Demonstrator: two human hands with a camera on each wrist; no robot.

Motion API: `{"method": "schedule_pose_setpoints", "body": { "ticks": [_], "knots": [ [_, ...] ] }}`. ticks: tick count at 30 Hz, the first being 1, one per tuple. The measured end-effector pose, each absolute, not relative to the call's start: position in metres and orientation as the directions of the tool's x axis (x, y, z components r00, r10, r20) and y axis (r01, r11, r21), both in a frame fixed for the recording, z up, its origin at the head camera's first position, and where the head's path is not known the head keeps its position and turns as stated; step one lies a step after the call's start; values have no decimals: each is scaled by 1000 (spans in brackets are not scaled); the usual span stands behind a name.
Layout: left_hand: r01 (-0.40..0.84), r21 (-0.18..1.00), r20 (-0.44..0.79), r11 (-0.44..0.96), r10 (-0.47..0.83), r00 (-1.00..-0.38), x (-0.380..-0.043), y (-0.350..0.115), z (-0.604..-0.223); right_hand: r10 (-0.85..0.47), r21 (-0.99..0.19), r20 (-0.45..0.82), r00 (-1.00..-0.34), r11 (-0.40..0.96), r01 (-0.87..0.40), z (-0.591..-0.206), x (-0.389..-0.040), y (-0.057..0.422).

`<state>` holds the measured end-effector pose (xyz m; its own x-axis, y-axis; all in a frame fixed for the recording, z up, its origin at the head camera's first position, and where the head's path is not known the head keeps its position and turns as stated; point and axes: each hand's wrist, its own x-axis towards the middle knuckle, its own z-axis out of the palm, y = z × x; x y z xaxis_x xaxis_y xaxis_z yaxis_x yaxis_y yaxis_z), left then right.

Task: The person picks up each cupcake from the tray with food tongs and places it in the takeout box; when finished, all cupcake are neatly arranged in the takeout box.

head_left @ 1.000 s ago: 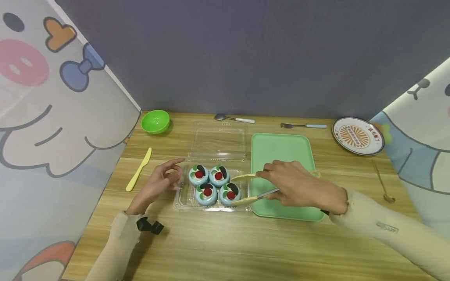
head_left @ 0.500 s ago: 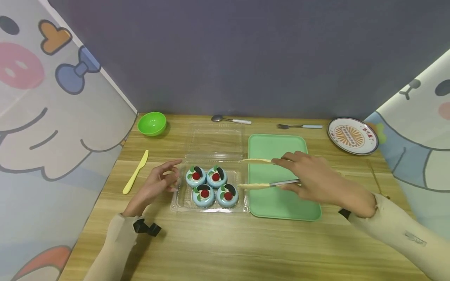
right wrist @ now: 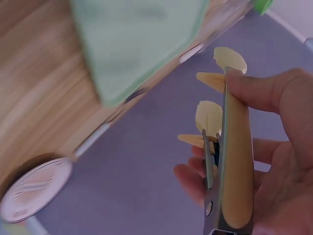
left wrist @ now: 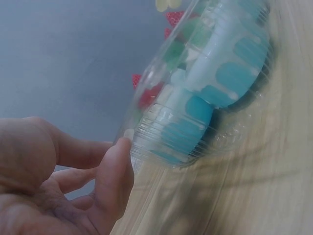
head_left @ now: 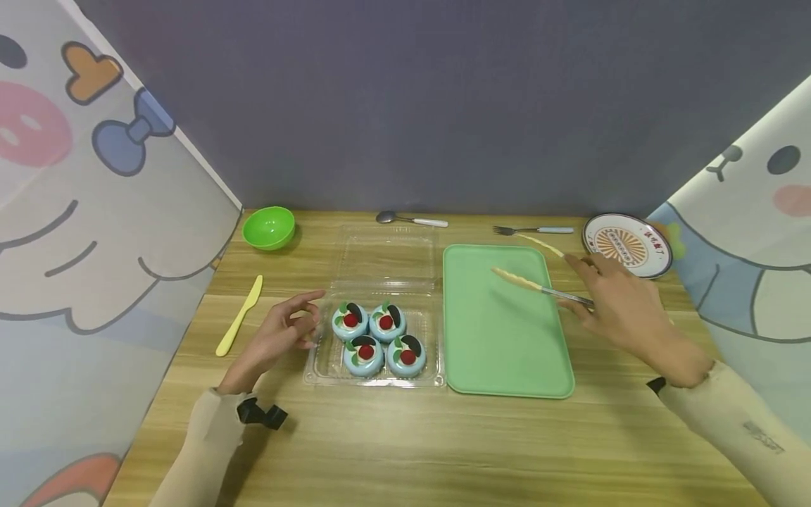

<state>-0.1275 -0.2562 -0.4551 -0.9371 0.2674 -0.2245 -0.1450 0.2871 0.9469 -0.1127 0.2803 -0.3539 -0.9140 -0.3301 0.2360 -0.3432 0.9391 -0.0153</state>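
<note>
A clear plastic clamshell box point(head_left: 437, 338) lies with its lid folded back, several blue cupcakes point(head_left: 364, 355) with red berry tops inside. My left hand point(head_left: 285, 331) is at the box's left edge. In the left wrist view its thumb point(left wrist: 115, 181) and forefinger pinch the rim. My right hand point(head_left: 624, 310) grips a pair of food tongs point(head_left: 564, 296) with cream-yellow tips above the right side of the green tray point(head_left: 507, 324). The tongs' arms stand spread with nothing between them, as the right wrist view also shows.
A green bowl point(head_left: 269, 228) and a yellow knife point(head_left: 239, 315) lie at the left. Along the back wall are a spoon point(head_left: 412, 220) and a fork point(head_left: 532, 230). A patterned plate point(head_left: 627, 245) leans at the back right, behind my right hand.
My right hand has drawn the tongs away from the cupcakes, rightward and up across the green tray. The left hand has stayed at the box; the cupcakes remain in place.
</note>
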Motion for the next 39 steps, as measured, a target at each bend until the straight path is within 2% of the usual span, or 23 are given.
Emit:
{"method": "schedule_pose_setpoints", "body": {
  "ticks": [8, 15, 18, 26, 35, 39],
  "knots": [
    [-162, 946, -237, 281, 260, -936, -125, -257, -454, -209, -27, 220, -953, 975, -220, -377, -106, 325],
    [-166, 943, -244, 287, 264, -933, -123, -258, -456, -173, -79, 191, -966, 978, -191, -409, -84, 356],
    [-155, 941, -239, 301, 266, -934, -123, -258, -456, -117, -110, 156, -981, 985, -135, -421, -74, 364],
    [-134, 941, -222, 312, 268, -937, -124, -257, -454, 70, -212, 25, -997, 975, 63, -436, -63, 365],
    [-154, 926, -248, 344, 249, -936, -126, -254, -453, 153, -224, -45, -987, 962, 160, -445, -63, 359],
    [-155, 926, -246, 345, 236, -940, -126, -253, -453, 157, -235, -24, -987, 959, 158, -449, -65, 356]
  ]
}}
